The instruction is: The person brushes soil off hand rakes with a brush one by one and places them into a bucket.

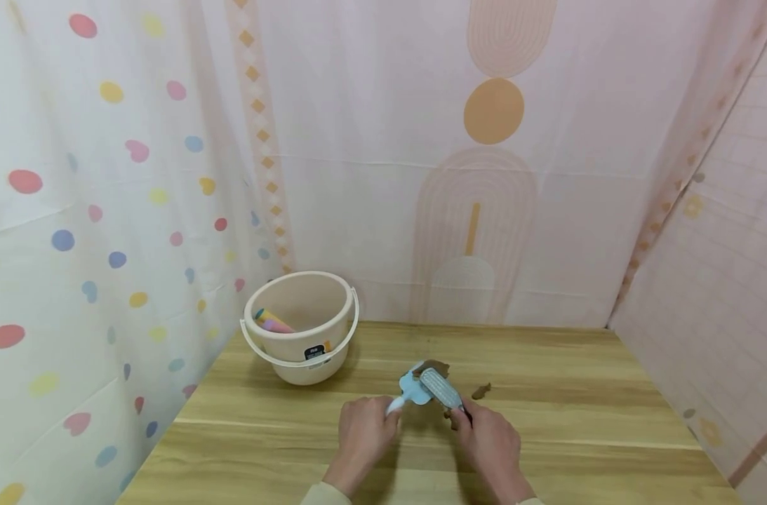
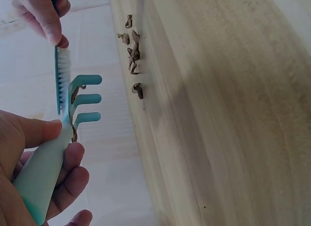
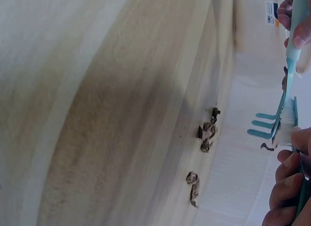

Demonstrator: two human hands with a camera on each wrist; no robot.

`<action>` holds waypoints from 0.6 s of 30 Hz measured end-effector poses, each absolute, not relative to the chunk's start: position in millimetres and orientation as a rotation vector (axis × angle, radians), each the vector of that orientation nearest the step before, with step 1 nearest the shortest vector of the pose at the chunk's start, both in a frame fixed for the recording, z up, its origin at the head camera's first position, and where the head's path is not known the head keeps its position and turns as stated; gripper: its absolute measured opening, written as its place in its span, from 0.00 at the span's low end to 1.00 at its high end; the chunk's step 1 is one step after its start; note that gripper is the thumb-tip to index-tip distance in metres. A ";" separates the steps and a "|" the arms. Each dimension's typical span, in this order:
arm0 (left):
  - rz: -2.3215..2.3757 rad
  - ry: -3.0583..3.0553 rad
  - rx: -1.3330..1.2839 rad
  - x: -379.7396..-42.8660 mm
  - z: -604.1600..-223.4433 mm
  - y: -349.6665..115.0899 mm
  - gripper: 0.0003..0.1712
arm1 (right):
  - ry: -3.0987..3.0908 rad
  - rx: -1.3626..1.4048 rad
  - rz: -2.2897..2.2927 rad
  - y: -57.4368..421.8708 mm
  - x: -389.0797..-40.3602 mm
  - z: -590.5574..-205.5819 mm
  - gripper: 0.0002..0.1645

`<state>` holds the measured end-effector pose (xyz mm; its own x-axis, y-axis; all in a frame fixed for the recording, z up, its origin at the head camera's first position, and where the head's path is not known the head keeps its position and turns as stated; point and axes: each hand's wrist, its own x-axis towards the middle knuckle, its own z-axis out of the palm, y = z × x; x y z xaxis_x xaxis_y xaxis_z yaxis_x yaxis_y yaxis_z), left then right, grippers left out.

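Note:
My left hand [image 1: 365,431] grips the pale green handle of a small hand rake [image 2: 46,172], with thumb on top and fingers below. Its light blue head has three bent tines, and brown bits cling to it. A brush [image 1: 441,388] with a blue back and white bristles is held by its dark handle in my right hand [image 1: 489,438]. The bristles lie against the rake's head in both wrist views. Brown, crumpled clumps [image 2: 133,53] lie on the wooden table under the tools. Another brown piece [image 1: 481,391] lies a little to the right.
A cream bucket [image 1: 276,351] with a white handle stands at the table's back left. Coloured tube-like things [image 1: 276,322] lean inside it. Patterned curtains [image 1: 358,210] hang behind and at both sides of the wooden table [image 1: 579,421].

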<state>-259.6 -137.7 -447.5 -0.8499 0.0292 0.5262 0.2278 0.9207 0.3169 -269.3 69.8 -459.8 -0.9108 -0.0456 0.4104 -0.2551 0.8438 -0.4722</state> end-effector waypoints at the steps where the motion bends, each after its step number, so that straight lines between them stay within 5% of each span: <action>1: -0.506 -2.548 -0.183 -259.5 -447.0 -137.8 0.25 | -2.638 0.215 0.756 70.6 -269.3 -459.2 0.17; 18: -0.506 -2.565 -0.165 -260.4 -446.5 -136.6 0.21 | -2.689 0.213 0.768 75.8 -269.5 -455.1 0.20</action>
<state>-260.4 -136.6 -446.5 -0.8597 0.0191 0.5105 0.2115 0.9229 0.3217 -269.5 75.8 -455.1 -0.9325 -0.0512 0.3576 -0.2324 0.8429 -0.4852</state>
